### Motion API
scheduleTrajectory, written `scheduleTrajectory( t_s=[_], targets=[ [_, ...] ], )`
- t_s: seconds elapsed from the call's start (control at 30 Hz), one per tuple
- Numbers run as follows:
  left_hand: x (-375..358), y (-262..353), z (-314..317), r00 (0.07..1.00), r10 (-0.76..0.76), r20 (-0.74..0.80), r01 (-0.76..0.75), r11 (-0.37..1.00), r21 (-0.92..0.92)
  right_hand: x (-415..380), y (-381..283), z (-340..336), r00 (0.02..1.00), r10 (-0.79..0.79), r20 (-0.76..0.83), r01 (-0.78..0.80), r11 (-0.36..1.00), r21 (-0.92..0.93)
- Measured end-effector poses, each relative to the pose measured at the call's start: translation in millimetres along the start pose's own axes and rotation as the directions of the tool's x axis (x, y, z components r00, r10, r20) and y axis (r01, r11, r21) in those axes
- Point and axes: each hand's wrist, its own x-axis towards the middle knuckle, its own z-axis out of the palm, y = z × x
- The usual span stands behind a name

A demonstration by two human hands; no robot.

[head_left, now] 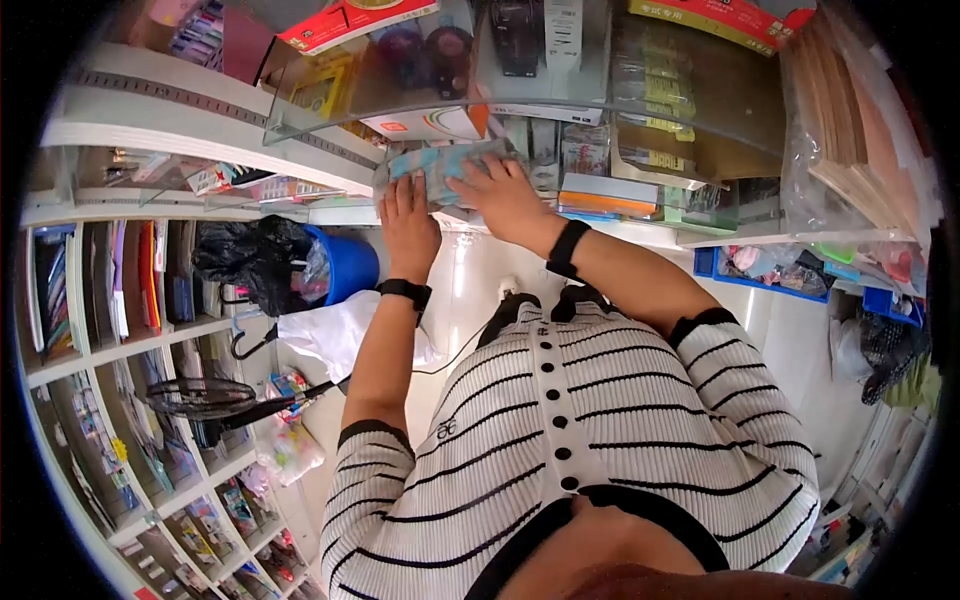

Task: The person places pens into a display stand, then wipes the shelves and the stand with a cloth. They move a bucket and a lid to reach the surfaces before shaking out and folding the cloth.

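Note:
A soft grey and light-blue piece, which looks like a folded cloth (450, 158), lies at the front edge of a shelf in the head view. My left hand (410, 228) rests on its left end with fingers stretched out. On its right part lies my right hand (508, 205), the fingers spread and fairly flat. Neither hand is seen wrapped around the cloth, though its underside is hidden. Dark bands circle both wrists. Just beyond the cloth stands a white and orange box (425, 124); right of my right hand are flat boxes with an orange edge (608, 200).
A glass shelf (560, 104) crosses above the boxes. At left, a blue bin (345, 265) with a black bag stands near a white cloth (350, 330) and a black fan-like object (200, 397). Bookshelves (90, 360) line the left; a blue crate (765, 283) is at right.

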Motion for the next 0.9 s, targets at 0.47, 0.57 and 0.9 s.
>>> scheduleTrajectory(
  t_s=[0.47, 0.57, 0.9],
  targets=[
    [31.8, 47.7, 6.4, 0.883, 0.462, -0.081, -0.442, 0.76, -0.477, -80.0, 28.1, -45.7, 0.895, 0.443, -0.052, -0.444, 0.896, -0.023],
    [36.1, 34.6, 16.5, 0.883, 0.449, -0.138, -0.451, 0.729, -0.515, -68.5, 5.1, -37.1, 0.856, 0.503, -0.12, -0.515, 0.85, -0.115],
    [21.4, -73.7, 16.0, 0.974, 0.216, -0.072, -0.222, 0.832, -0.508, 24.9, -48.5, 24.0, 0.939, 0.331, -0.089, -0.34, 0.934, -0.111]
  ],
)
